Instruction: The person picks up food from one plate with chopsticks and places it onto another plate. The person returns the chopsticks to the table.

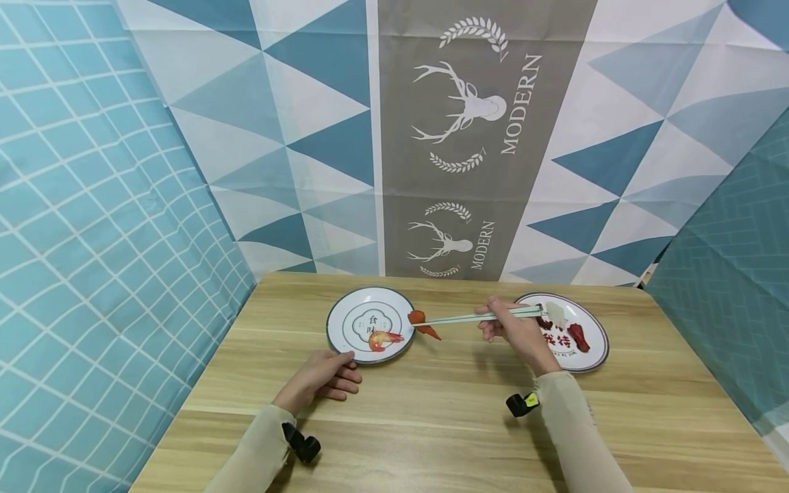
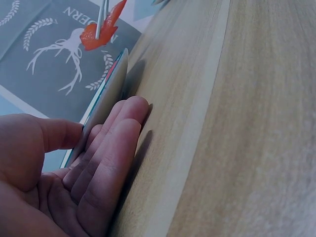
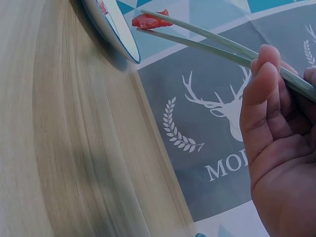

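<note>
My right hand (image 1: pixel 511 329) holds a pair of pale green chopsticks (image 1: pixel 456 319). Between their tips is an orange-red food piece (image 1: pixel 422 322) with a pointed end; its kind is unclear. It hangs at the right rim of a round white plate (image 1: pixel 345 308) with a blue edge. A shrimp (image 1: pixel 383 339) lies on that plate. At the plate's near rim, my left hand (image 1: pixel 329 375) has its thumb on the edge and its fingers below, pinching it. In the left wrist view, the left fingers (image 2: pixel 106 168) lie low along the plate's underside (image 2: pixel 111 89).
Behind my right hand stands a second white plate (image 1: pixel 594 335) with red characters. It bears a dark red piece (image 1: pixel 578 337), a whitish piece (image 1: pixel 556 313) and something dark partly hidden by the hand. The wooden table (image 1: pixel 444 424) ends at a patterned cloth wall (image 1: pixel 333 226).
</note>
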The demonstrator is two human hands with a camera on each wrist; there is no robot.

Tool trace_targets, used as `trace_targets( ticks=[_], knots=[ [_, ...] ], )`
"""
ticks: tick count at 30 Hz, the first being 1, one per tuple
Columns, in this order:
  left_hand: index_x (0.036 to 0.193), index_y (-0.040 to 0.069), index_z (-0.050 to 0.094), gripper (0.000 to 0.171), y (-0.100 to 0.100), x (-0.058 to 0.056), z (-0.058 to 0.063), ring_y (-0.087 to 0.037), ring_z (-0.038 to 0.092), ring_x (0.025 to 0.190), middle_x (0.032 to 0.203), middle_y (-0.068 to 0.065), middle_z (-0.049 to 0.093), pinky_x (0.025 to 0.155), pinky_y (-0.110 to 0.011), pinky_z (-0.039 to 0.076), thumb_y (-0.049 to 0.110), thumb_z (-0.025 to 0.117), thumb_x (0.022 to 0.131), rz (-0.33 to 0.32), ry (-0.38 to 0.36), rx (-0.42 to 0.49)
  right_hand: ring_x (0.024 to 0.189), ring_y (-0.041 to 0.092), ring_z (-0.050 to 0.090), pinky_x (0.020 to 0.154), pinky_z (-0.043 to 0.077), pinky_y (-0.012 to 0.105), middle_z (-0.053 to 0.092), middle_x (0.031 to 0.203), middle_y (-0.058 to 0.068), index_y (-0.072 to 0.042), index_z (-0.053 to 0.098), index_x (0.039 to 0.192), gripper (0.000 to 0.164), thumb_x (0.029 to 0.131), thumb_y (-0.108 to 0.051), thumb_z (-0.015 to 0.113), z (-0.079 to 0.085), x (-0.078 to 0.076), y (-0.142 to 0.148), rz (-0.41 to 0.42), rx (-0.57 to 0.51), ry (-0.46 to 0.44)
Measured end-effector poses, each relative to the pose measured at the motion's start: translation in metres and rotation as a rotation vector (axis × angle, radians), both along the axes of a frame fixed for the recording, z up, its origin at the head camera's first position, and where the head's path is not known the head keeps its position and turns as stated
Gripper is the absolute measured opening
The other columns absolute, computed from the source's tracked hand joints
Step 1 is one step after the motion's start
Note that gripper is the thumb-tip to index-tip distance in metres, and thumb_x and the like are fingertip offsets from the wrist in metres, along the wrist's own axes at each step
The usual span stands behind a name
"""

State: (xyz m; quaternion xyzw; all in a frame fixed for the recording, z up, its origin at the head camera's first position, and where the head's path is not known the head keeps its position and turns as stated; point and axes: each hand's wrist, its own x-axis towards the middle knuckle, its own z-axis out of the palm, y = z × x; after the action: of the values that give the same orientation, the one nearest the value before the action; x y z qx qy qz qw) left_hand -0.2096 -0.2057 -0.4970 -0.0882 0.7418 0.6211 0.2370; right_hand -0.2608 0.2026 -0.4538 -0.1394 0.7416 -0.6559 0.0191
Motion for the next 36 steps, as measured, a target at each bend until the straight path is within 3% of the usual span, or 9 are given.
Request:
trace_targets(
  ticks=[12,19,28,36],
  knots=[
    [0.109,-0.002,0.064,0.039,0.000,0.000,0.000,-0.015,0.076,0.071,0.089,-0.009,0.078,0.061,-0.030,0.064,0.036,0.052,0.107,0.004,0.001,-0.004,0.070,0.017,0.071,0.072,0.063,0.033,0.070,0.098,0.031,0.011,0.066,0.123,0.065,0.107,-0.050,0.048,0.000,-0.004,-0.009,0.002,0.026,-0.031],
    [0.109,-0.001,0.064,0.039,0.001,0.000,0.000,-0.014,0.075,0.070,0.088,-0.008,0.078,0.059,-0.030,0.063,0.035,0.053,0.107,0.015,0.003,-0.011,0.073,0.016,0.071,0.075,0.064,0.032,0.070,0.100,0.029,0.010,0.066,0.125,0.067,0.107,-0.052,0.048,-0.002,-0.005,-0.014,-0.001,0.035,-0.063],
    [0.109,-0.001,0.064,0.039,0.002,0.000,0.000,-0.014,0.075,0.070,0.088,-0.007,0.077,0.059,-0.030,0.063,0.036,0.052,0.107,0.011,0.007,-0.008,0.076,0.021,0.073,0.075,0.064,0.032,0.074,0.090,0.013,0.016,0.063,0.125,0.062,0.110,-0.042,0.047,-0.005,-0.008,-0.022,0.049,-0.028,-0.026],
    [0.109,-0.001,0.064,0.039,0.002,0.001,0.001,-0.014,0.075,0.070,0.088,-0.007,0.077,0.059,-0.030,0.063,0.036,0.053,0.107,0.010,0.004,-0.006,0.074,0.018,0.073,0.074,0.064,0.032,0.071,0.093,0.028,0.018,0.064,0.121,0.058,0.110,-0.037,0.048,-0.010,-0.008,-0.029,0.069,-0.054,0.009]
  ],
)
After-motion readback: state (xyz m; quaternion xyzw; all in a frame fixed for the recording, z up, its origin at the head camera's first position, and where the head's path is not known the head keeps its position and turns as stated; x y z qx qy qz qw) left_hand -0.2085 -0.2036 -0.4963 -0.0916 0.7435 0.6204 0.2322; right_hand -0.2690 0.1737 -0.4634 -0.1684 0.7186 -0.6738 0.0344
